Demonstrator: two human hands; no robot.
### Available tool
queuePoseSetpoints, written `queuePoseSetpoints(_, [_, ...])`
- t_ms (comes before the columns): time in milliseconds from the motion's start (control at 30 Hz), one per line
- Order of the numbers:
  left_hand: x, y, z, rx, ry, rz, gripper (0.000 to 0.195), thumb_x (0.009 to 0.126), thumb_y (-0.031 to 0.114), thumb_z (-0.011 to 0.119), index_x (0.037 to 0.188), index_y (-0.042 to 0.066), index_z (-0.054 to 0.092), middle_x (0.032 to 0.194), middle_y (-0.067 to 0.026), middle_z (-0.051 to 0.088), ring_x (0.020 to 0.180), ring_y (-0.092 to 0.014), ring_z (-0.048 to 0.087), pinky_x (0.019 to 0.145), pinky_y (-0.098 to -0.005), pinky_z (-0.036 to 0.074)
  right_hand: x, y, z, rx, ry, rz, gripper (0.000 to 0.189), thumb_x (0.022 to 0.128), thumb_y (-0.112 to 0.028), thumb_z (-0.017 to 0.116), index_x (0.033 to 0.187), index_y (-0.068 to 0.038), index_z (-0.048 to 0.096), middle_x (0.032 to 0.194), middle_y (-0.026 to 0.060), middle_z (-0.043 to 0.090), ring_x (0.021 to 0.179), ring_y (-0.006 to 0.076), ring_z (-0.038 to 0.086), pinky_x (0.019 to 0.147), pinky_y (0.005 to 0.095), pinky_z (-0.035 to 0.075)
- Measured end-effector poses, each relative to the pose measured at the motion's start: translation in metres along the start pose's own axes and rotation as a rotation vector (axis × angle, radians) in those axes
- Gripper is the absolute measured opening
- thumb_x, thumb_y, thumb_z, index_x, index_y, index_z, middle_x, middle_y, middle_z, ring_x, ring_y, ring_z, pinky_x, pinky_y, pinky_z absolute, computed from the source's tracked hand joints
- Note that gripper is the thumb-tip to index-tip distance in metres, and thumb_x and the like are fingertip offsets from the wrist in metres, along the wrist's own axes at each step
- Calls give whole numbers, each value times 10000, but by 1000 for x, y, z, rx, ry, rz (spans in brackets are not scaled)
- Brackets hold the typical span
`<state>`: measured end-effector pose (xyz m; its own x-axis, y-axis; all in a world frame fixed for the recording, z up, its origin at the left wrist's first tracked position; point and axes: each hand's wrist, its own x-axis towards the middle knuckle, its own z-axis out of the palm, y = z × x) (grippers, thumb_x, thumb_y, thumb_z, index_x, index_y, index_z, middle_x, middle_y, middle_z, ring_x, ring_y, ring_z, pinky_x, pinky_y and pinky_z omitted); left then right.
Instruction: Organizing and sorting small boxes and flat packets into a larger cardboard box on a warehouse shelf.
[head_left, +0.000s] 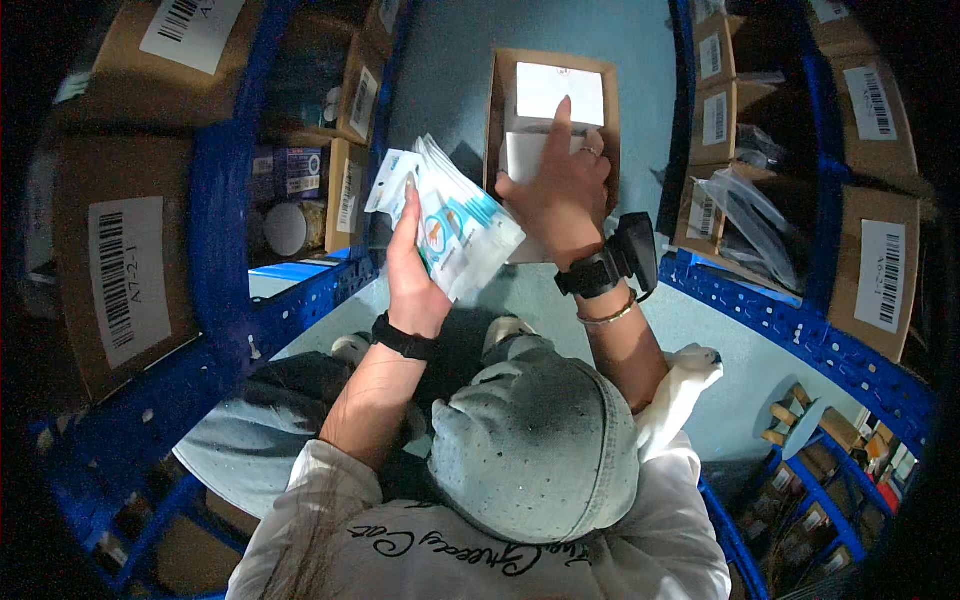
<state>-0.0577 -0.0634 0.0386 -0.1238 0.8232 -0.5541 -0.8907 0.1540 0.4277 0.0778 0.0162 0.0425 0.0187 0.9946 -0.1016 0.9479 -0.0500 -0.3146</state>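
Note:
A fanned stack of several flat white-and-teal plastic packets (469, 236) is held in my left hand (414, 255), with the thumb across the front one. My right hand (566, 180) reaches over an open cardboard box (613, 135) on the floor, index finger extended toward a white carton (559, 86) inside it. Whether that fingertip touches the carton I cannot tell. Nearer to me in the box lies a second white carton (521, 154), partly hidden under my right hand. A dark strap with a device (634, 251) sits on my right wrist.
Blue metal shelving (225, 247) on the left holds labelled cardboard bins (349, 195) and a round-lidded jar (289, 229). Similar bins (874, 262) line the right rack, where a clear plastic bag (750, 217) sticks out. A small stool (802, 424) stands behind at right.

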Motion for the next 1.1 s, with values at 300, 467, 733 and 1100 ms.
queuePoseSetpoints(300, [2, -3, -6, 69, -36, -19, 395, 985, 321, 453, 1302, 88, 484, 1208, -46, 586, 1072, -190, 570, 956, -344, 438, 0, 6, -6, 22, 132, -13, 1096, 600, -391, 792, 1473, -166, 169, 1355, 293, 311, 1082, 464, 451, 845, 519, 479])
queuePoseSetpoints(467, [3, -2, -8, 55, -71, -33, 396, 986, 329, 449, 1296, 86, 484, 1198, -47, 590, 1067, -190, 572, 953, -357, 442, -7, -1, 2, 95, 108, -41, 1094, 617, -431, 782, 1479, -153, 168, 1397, 285, 276, 1061, 461, 481, 827, 514, 491])
queuePoseSetpoints(733, [-3, -2, -8, 201, -71, 120, 463, 984, 378, 430, 1332, 74, 448, 1222, -56, 571, 1087, -192, 566, 958, -362, 435, -10, -3, -8, -119, -71, -18, 1073, 642, -495, 766, 1465, -103, 200, 1453, 267, 249, 1000, 417, 551, 770, 483, 523])
queuePoseSetpoints(1100, [1, 7, -6, 148, -175, -363, 376, 943, 245, 496, 1238, 15, 526, 1148, -92, 618, 1020, -182, 603, 878, -309, 478, -25, 29, -2, -105, 6, -282, 949, 747, -426, 681, 1391, 118, 243, 1454, 295, 255, 949, 375, 569, 836, 392, 481])
